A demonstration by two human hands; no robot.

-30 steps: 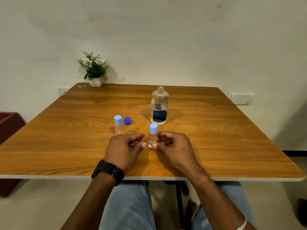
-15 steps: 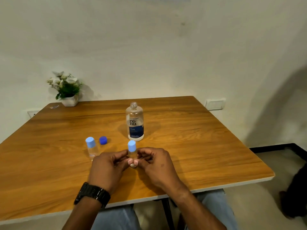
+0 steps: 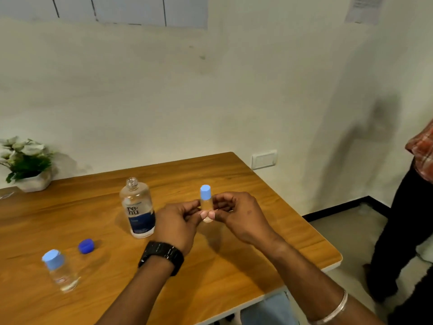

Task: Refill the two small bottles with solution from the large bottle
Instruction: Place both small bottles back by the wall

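So both hands are up on one of the small bottles (image 3: 206, 202), the one with the light blue cap, a little to the right of the large bottle (image 3: 138, 208) and nearer the person. The left hand (image 3: 174, 225) pinches it from the left with fingers and thumb curled in, and the right hand (image 3: 239, 218) pinches it from the right the same way, thumb tip pressed near the bottle's bottom. It's held upright, and it looks lifted off the surface (image 3: 269, 207), though I can't say that for sure from this angle. Cap is on.

The large bottle stands upright on the wooden surface with its neck open, no cap on it. It's clear with a dark blue label. Its dark blue cap (image 3: 86, 246) lies loose on the surface, down and left of the large bottle. The second small bottle (image 3: 59, 272) sits further left of that and nearer the person, upright, also capped in light blue, well apart from the hands.

Other stuff: a black watch (image 3: 161, 256) on the left wrist, a metal bangle (image 3: 335, 308) on the right. A potted plant (image 3: 25, 164) with white flowers is behind and far left of the large bottle, against the wall. Another person (image 3: 407, 212) in a checked shirt and dark trousers stands off past the surface's right side.
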